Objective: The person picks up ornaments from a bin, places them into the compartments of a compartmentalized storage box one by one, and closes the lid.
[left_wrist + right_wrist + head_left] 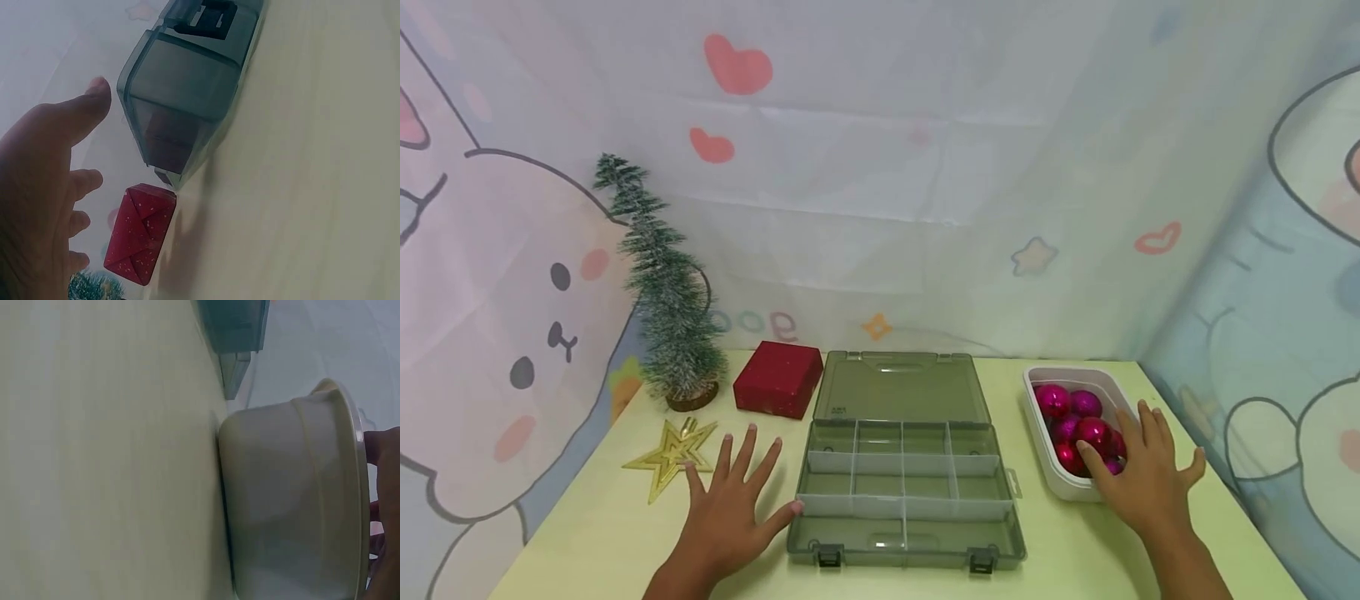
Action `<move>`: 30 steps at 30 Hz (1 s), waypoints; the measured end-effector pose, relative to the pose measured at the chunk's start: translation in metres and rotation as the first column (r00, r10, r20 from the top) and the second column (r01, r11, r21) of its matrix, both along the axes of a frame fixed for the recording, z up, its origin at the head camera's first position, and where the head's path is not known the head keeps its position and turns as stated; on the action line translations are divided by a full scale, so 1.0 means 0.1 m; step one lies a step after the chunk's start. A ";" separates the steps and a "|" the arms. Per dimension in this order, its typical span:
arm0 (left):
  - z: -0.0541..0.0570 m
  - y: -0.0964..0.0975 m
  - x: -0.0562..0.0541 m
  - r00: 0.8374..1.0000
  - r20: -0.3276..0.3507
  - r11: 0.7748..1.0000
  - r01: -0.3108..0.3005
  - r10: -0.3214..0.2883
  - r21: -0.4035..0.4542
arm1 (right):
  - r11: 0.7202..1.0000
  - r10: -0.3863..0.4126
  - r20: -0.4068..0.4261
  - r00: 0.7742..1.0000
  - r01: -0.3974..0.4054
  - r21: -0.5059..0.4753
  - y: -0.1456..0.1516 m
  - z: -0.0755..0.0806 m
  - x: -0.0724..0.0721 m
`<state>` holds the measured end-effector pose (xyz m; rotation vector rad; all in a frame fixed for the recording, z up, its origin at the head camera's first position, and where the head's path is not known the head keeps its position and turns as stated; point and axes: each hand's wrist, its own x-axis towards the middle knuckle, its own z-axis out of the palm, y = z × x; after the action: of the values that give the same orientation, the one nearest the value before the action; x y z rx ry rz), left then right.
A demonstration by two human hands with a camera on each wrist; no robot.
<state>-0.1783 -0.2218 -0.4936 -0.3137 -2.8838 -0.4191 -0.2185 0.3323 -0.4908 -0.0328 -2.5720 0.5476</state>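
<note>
My left hand (726,517) is spread with its fingers straight, left of a clear grey-green compartment box (891,506). In the head view its thumb tip overlaps the box's left edge; in the left wrist view a gap shows between the thumb and the box. My right hand (1150,483) reaches over the near right side of a white plastic tub (1054,482). Shiny pink, red and purple bauble balls (1053,401) fill the tub. The right thumb and fingers are loosely spread above the baubles, holding none. The compartment box lies with its lid folded back, its divided sections bare.
A gold star ornament (672,454) lies just beyond my left fingertips. Behind it stand a small frosted Christmas tree (670,325) and a red square box (778,379). A printed cloth (880,208) hangs along the back of the pale yellow table (587,533).
</note>
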 end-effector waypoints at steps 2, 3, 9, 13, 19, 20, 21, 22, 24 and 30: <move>-0.01 0.02 0.00 1.000 -0.004 1.000 0.017 -0.017 0.007 | 1.000 -0.013 0.025 1.000 0.012 0.007 0.03 0.01 -0.02; -0.02 0.03 0.00 1.000 -0.002 1.000 0.023 -0.023 0.013 | 1.000 -0.020 0.038 0.999 0.020 0.008 0.03 0.01 -0.03; -0.07 0.03 0.00 0.997 0.061 0.997 0.050 -0.053 0.054 | 0.998 -0.059 0.087 0.995 0.059 0.000 0.04 -0.02 -0.04; -0.07 0.03 0.00 0.994 0.084 0.995 0.070 -0.076 0.078 | 0.997 -0.078 0.106 0.991 0.080 -0.021 0.02 -0.01 -0.05; -0.07 0.00 -0.02 0.980 0.138 0.979 0.123 -0.146 0.160 | 0.993 -0.086 0.147 0.985 0.096 -0.062 -0.01 0.02 -0.03; -0.08 -0.01 -0.03 0.976 0.151 0.975 0.132 -0.159 0.177 | 0.993 -0.085 0.146 0.986 0.096 -0.066 -0.01 0.02 -0.03; -0.08 -0.01 -0.03 0.972 0.165 0.972 0.137 -0.170 0.192 | 0.993 -0.084 0.142 0.986 0.095 -0.069 -0.02 0.02 -0.02; -0.08 -0.01 -0.04 0.968 0.172 0.968 0.145 -0.181 0.204 | 0.993 -0.083 0.137 0.987 0.094 -0.072 -0.02 0.02 -0.02; -0.09 -0.01 -0.04 0.964 0.181 0.964 0.153 -0.194 0.219 | 0.993 -0.081 0.120 0.989 0.091 -0.078 -0.02 0.01 -0.03; -0.07 -0.02 -0.05 0.953 0.207 0.953 0.167 -0.221 0.252 | 0.992 -0.087 0.075 0.993 0.093 -0.086 -0.02 0.00 -0.02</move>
<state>-0.1837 -0.2236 -0.5009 -0.5458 -2.9948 -0.8758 -0.2208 0.3305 -0.4913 -0.2013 -2.5983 0.6371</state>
